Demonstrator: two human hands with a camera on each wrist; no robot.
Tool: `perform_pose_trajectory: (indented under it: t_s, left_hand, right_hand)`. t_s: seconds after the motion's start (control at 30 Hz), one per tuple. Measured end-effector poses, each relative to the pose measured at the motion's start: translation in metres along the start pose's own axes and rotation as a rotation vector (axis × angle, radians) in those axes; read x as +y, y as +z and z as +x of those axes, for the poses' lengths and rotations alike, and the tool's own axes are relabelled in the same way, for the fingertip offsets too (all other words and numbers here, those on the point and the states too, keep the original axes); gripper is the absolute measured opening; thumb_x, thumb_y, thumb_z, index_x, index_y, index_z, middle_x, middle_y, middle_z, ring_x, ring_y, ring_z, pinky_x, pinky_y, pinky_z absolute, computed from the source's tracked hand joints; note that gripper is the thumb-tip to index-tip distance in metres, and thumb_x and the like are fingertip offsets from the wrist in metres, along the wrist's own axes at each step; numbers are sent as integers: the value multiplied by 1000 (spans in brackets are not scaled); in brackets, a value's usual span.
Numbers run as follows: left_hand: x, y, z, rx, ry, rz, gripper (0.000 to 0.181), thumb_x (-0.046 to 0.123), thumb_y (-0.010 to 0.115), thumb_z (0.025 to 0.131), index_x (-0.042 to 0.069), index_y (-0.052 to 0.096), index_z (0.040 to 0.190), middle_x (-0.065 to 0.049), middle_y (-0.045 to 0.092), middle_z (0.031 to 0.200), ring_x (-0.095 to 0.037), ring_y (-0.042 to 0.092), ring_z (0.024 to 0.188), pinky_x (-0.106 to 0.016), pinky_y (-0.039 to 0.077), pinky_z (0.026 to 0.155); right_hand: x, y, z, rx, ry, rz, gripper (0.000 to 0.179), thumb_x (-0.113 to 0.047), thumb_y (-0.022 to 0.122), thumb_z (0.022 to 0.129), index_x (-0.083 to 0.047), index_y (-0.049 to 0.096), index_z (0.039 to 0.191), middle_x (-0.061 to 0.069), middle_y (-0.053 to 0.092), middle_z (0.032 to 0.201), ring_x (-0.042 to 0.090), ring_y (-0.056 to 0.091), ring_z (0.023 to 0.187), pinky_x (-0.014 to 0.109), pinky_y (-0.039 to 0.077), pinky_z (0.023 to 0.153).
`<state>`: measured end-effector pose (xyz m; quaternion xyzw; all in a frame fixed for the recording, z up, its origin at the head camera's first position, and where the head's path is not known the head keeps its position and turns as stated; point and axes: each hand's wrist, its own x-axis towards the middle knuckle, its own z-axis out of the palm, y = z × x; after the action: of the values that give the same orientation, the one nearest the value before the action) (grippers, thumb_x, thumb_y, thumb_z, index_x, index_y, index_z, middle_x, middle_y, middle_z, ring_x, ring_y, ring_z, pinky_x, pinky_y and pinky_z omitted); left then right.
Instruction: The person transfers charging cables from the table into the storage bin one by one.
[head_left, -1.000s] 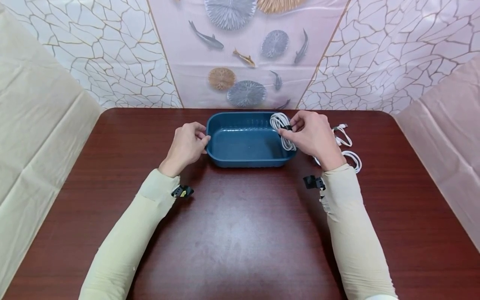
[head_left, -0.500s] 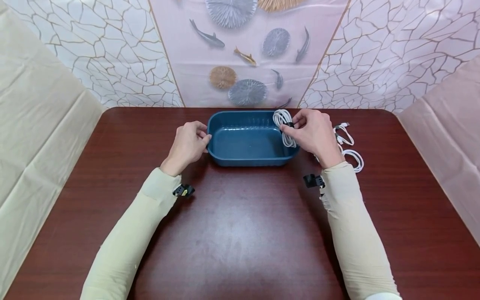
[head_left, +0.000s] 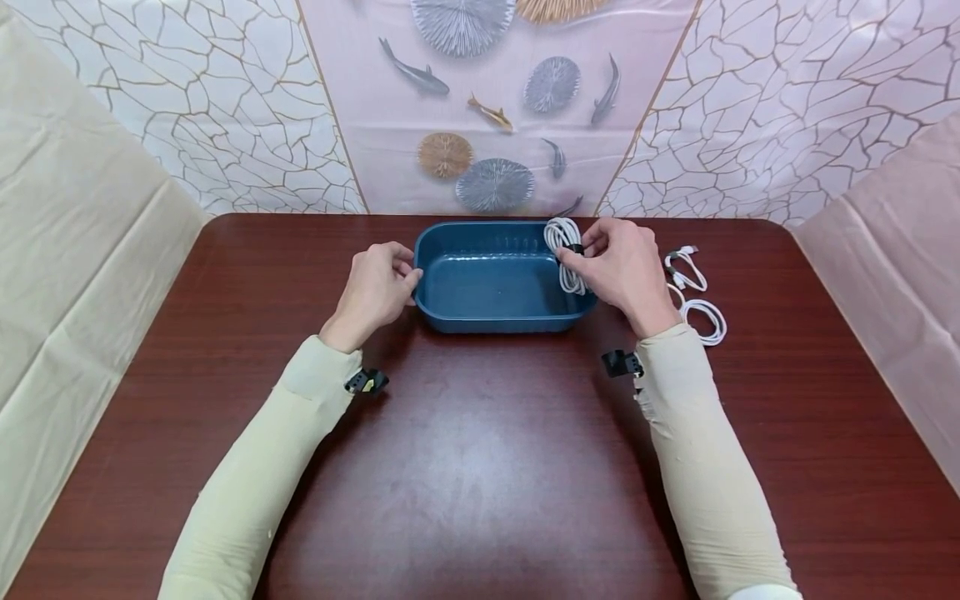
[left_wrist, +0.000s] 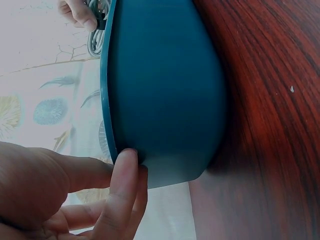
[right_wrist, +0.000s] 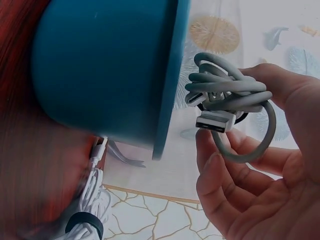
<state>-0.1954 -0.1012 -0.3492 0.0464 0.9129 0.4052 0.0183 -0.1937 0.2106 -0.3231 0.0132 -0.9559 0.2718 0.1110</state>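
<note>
A dark blue rectangular plastic bin (head_left: 491,323) stands near the table's back edge. My left hand (head_left: 377,285) pinches its left rim, thumb and fingers on either side of the wall, as the left wrist view shows. My right hand (head_left: 624,271) holds a coiled grey-white USB cable (head_left: 564,248), bound with a black strap, above the bin's right end. In the right wrist view the cable's USB plug (right_wrist: 216,122) faces the camera, and the coil is above the rim, apart from it. No other thing shows inside the bin.
Right of the bin, partly behind my right hand and wrist, lie more white cables: a small bundle (head_left: 686,268) and a round coil (head_left: 707,321). A black strap (right_wrist: 85,220) binds white cable in the right wrist view. Patterned cloth (head_left: 491,125) rises behind the table (head_left: 480,450).
My right hand and the coiled cable have shifted slightly, a little to the left in the last half second. My left hand keeps its hold on the bin's rim.
</note>
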Motion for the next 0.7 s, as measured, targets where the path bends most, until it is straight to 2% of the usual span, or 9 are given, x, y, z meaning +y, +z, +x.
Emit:
perform_pose_trajectory:
  t_s: [0.23, 0.5, 0.7]
  left_hand:
    - [0, 1, 0, 9, 3, -9, 34, 12, 64, 101, -5, 62, 129, -16, 71, 100, -20, 75, 67, -27, 64, 64]
    - [-1, 1, 1, 19, 25, -6, 30, 11, 64, 100, -6, 64, 125, -17, 72, 98, -18, 73, 63, -21, 60, 55]
    - [-1, 1, 1, 11, 8, -3, 32, 12, 63, 100, -6, 63, 127, -16, 71, 99, -19, 74, 65, -22, 61, 58]
  right_hand:
    - [-2, 4, 0, 5, 10, -7, 41, -46, 74, 88, -6, 70, 96, 11, 71, 90, 26, 64, 83, 37, 49, 70]
    - [-4, 8, -1, 18, 24, -27, 41, -47, 74, 88, -7, 70, 96, 9, 71, 89, 26, 65, 84, 39, 50, 73]
    - [-7, 12, -2, 31, 36, -30, 41, -45, 74, 88, -5, 72, 98, 12, 74, 91, 28, 67, 85, 45, 54, 76]
